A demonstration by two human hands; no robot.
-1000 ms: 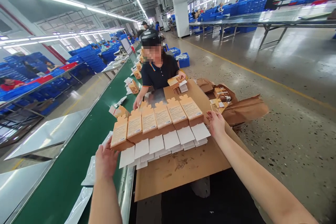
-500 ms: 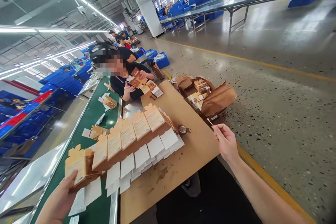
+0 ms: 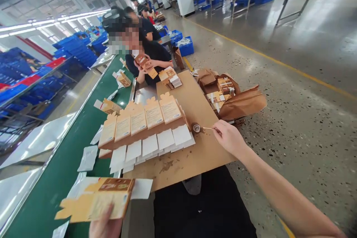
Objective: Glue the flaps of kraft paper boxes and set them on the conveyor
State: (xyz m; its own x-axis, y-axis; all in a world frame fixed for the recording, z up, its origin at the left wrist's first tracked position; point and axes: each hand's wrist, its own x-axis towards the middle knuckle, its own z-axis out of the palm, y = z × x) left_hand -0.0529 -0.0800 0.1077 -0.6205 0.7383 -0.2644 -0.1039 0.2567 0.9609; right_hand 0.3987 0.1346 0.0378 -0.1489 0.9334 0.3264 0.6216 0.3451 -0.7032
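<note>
Since carton (image 3: 118,201) left row of cartons (image 3: 138,122) for its 7 o'clock, I log left hand (image 3: 106,226) closed on it; right hand (image 3: 229,137) pinches stick (image 3: 208,128), now lowered just beside cup (image 3: 196,128) at row's 3 o'clock; dipping likely underway.

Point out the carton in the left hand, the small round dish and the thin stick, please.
Carton (image 3: 117,198): head view, on its printed panel.
Small round dish (image 3: 196,128): head view, middle of its top.
Thin stick (image 3: 208,128): head view, along its shaft.
</note>
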